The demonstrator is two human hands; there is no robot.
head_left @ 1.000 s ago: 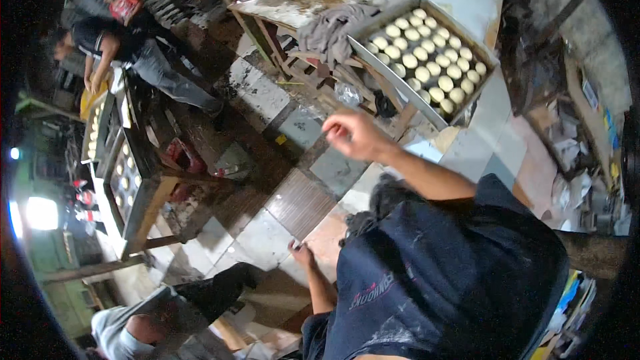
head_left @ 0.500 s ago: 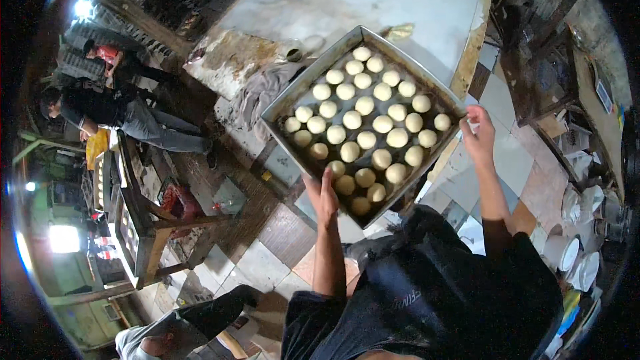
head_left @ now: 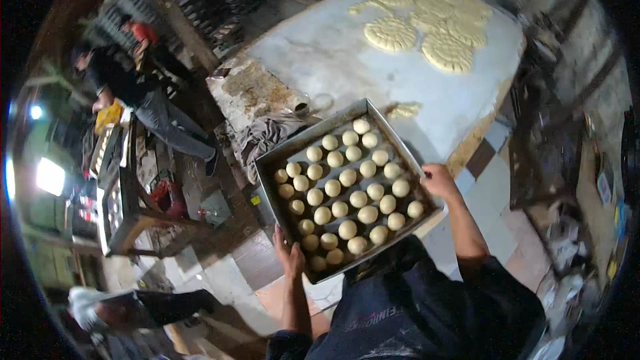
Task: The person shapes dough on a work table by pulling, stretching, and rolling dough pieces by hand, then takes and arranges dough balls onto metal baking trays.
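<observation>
A square metal baking tray (head_left: 268, 190) is held in front of my body, tilted in the view, with rows of pale round dough balls (head_left: 347, 177) spread across its dark bottom. My left hand (head_left: 289, 253) grips its near left side, fingers at the outer wall. On the opposite side, my right hand (head_left: 439, 181) is closed on the right rim. Beyond the tray stands a marble-topped table (head_left: 313, 47). On its far part lie several flat, patterned dough rounds (head_left: 390, 34), some overlapping. A small dough scrap (head_left: 404, 109) rests just past the tray's far corner.
A crumpled grey cloth (head_left: 270, 135) and a small cup (head_left: 301, 103) sit at the table's left corner. To the left, a wooden rack (head_left: 137, 223) holds trays; a person in dark clothes (head_left: 133, 87) stands beside it. Another person (head_left: 113, 313) is at lower left. Tiles cover the floor.
The tray, still in both hands, sits lower in the view and closer to my body. More of the table and its dough rounds has come into sight as the view shifted.
</observation>
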